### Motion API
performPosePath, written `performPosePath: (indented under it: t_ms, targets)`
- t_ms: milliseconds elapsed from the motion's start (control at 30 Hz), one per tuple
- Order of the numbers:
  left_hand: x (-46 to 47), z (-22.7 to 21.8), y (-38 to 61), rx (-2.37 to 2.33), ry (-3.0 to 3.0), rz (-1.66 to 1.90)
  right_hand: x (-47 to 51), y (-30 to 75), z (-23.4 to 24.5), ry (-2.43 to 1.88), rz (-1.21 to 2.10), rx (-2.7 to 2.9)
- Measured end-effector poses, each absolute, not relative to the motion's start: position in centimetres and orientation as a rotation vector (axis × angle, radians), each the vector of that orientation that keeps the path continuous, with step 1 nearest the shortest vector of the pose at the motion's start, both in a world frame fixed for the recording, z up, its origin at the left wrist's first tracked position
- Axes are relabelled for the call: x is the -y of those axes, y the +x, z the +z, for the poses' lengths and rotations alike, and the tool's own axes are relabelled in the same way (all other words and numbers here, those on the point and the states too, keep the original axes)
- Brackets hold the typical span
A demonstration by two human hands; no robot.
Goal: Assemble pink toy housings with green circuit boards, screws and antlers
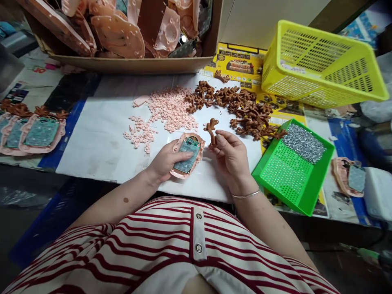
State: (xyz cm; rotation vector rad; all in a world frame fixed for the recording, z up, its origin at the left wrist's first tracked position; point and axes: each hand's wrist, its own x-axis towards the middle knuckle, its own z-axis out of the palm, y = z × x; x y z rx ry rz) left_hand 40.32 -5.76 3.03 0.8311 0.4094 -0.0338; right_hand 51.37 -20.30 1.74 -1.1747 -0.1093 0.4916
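My left hand (167, 161) grips a pink plastic shell with a green circuit board (185, 157) in it, thumb lying across the board. Just to its right, my right hand (231, 155) pinches a brown antler-shaped plastic piece (211, 130) upright between thumb and fingers. The antler piece and the shell are a small gap apart. Beyond my hands lies a heap of small pink plastic parts (173, 108) on the white sheet. Next to that heap, a pile of similar brown antler pieces (245, 108) spreads toward the right.
A cardboard box (131, 65) of pink shells stands at the back. On the right are a yellow basket (324, 85) and a green tray (284, 167) holding many small screws (303, 143). Shells with boards and antlers (41, 130) lie at left; another shell (347, 177) lies far right.
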Motion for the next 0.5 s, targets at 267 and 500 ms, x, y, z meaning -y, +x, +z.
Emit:
performPosePath:
  t_ms: [267,500]
  targets:
    - [6.19,3.15,40.48,-0.365,0.937,-0.101,20.34,51.1,1.83,-1.25,0.515,0.145]
    - [6.16,3.07,40.41,-0.402,0.958,-0.112,20.37,50.9,1.93,-1.377,0.45,0.27]
